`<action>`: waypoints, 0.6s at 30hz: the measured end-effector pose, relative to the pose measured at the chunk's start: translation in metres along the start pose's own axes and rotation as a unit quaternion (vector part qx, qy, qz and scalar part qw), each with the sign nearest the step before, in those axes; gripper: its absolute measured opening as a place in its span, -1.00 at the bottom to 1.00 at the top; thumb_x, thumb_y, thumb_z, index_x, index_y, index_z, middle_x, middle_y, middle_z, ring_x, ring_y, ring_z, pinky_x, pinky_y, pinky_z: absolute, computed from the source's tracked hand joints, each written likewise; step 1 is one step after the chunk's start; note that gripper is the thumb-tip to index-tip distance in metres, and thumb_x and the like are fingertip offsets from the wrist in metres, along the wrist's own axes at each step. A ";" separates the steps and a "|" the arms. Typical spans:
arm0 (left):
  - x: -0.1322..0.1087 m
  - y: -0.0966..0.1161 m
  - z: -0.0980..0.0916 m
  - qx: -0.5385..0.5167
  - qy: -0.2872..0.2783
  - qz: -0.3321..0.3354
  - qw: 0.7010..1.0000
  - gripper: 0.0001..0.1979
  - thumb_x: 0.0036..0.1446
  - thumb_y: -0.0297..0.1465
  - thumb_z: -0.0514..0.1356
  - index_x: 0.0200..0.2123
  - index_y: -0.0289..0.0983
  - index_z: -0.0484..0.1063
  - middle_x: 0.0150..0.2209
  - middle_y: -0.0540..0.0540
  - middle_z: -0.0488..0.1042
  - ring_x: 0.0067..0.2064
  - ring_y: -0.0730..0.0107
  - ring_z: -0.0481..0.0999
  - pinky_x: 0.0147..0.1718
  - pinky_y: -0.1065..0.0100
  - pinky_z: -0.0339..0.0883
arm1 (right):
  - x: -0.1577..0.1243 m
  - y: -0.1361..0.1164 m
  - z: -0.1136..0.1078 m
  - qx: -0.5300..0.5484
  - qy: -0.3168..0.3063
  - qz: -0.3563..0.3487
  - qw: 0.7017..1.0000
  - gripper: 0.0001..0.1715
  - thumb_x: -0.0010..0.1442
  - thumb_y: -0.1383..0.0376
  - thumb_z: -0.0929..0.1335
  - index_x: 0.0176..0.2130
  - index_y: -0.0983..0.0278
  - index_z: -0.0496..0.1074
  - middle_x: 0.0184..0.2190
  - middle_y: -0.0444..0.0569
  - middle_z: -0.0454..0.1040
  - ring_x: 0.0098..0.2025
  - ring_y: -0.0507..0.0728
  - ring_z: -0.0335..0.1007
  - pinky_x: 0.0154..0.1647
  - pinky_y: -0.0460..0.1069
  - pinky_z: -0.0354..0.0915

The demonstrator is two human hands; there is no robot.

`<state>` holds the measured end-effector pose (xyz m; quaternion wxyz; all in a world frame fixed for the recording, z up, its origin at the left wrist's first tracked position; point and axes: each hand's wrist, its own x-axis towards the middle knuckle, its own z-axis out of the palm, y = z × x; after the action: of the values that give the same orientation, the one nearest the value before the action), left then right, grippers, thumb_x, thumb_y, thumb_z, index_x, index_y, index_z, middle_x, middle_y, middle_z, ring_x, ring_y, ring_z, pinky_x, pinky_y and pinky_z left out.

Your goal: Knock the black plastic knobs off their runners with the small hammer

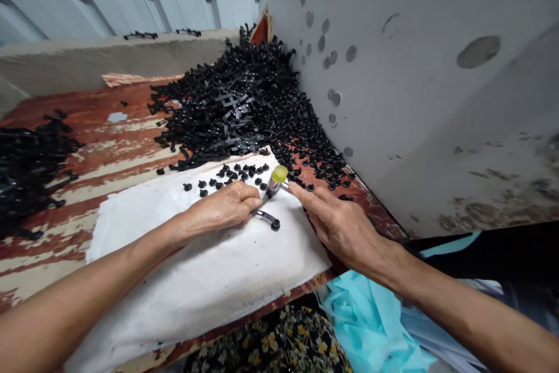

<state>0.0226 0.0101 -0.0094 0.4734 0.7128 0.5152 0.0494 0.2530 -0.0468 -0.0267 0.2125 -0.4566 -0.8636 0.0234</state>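
Observation:
My right hand (338, 224) grips the handle of a small mallet (278, 178) with a yellow-green face and a metallic head. The mallet head is just above the fingers of my left hand (233, 204). Those fingers pinch a curved black handle-like part (267, 217) against a white cloth (209, 280); a round black knob sits at its near end, and its other end is hidden under my hand. Several loose black knobs (227, 174) lie on the cloth just beyond my hands.
A big heap of black parts (236, 93) covers the back of the worn red table (113, 152), with another pile (30, 169) at the left. A stained grey panel (414, 99) rises along the right. Turquoise cloth or bags (371, 320) lie below the table edge.

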 end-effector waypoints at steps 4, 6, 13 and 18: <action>-0.003 0.002 -0.003 -0.008 -0.022 -0.008 1.000 -0.65 0.09 -0.17 0.06 -0.64 -0.23 0.21 -0.72 0.08 0.14 -0.68 0.53 0.06 -0.69 0.45 -0.10 | 0.006 0.003 0.001 0.117 -0.022 0.058 0.991 -0.40 0.23 0.45 0.18 0.22 0.23 0.34 -0.27 0.03 0.49 -0.33 0.11 0.42 -0.34 -0.02 0.40; -0.010 0.000 -0.008 -0.019 -0.029 0.003 0.999 -0.61 0.11 -0.12 0.07 -0.62 -0.24 0.23 -0.72 0.07 0.16 -0.68 0.54 0.07 -0.68 0.45 -0.10 | 0.010 0.006 -0.001 0.272 -0.023 0.123 0.954 -0.48 0.22 0.42 0.20 0.13 0.21 0.40 -0.33 -0.03 0.46 -0.39 0.06 0.37 -0.41 -0.06 0.37; -0.067 -0.013 -0.020 -0.188 0.052 0.080 0.977 -0.42 0.03 0.15 0.15 -0.49 -0.31 0.34 -0.63 0.06 0.25 -0.61 0.57 0.07 -0.62 0.48 -0.09 | 0.006 0.009 0.001 0.662 -0.037 0.396 0.635 -0.60 -0.03 0.17 0.44 -0.22 0.20 0.26 -0.59 -0.33 0.19 -0.71 -0.13 -0.07 -0.78 -0.23 -0.07; -0.105 -0.016 -0.010 -0.220 0.077 0.118 0.965 -0.42 0.04 0.12 0.20 -0.45 -0.36 0.43 -0.63 0.02 0.29 -0.58 0.55 0.14 -0.58 0.47 -0.05 | 0.004 0.006 0.014 0.652 -0.018 0.368 0.663 -0.56 -0.12 0.14 0.44 -0.28 0.20 0.23 -0.56 -0.29 0.23 -0.71 -0.13 -0.02 -0.81 -0.21 -0.07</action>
<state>-0.0429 -0.0658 0.0281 0.5680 0.6412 0.4387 0.2715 0.2503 -0.0377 -0.0391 0.4139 -0.4816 -0.3931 0.6650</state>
